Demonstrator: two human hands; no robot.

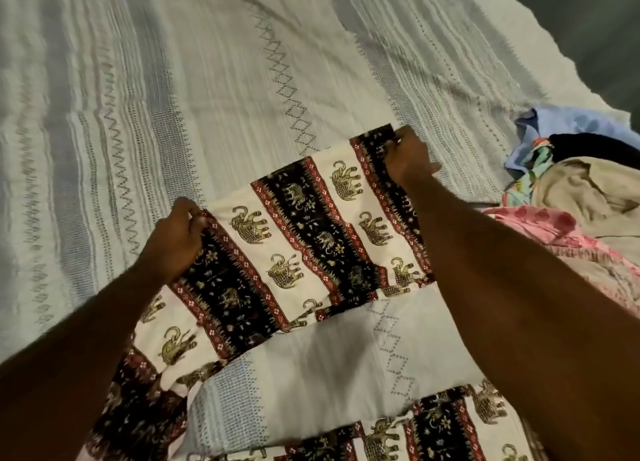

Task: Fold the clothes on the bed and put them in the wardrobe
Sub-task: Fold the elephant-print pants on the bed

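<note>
Folding stage, first garment in hand. Elephant-print garment [301,249], cream and black stripes with red borders, lies across the near half of the bed [173,97], running from the near left corner region toward the middle. More of the same print shows along the near edge, lower right; cannot tell whether it is the same piece or a second one.

Left hand [176,239]: fingers curled, pinching the far-left corner of the folded panel. Right hand [407,159]: fingers curled, pinching the far-right corner at the black stripe. Both hold the same far edge, which looks stretched fairly taut between them.

Handling, judged from appearance: thin woven cloth, light, fully limp, no stiffness of its own. It drapes and creases readily; the lower hem already lies uneven. Not fragile, not slippery against the textured bedspread, so it should stay where it is laid. Best grip is at corners or along a hem, two points at once, keeping tension so the fold line stays straight. A single-point grip would let it bunch.

Unfolded pile [575,190] sits at the right edge of the bed: blue, dark, tan and pink pieces heaped together, near the right forearm but apart from the printed cloth. Wardrobe not in view.

Progress estimate: early; most of the clothes are still unfolded.
</note>
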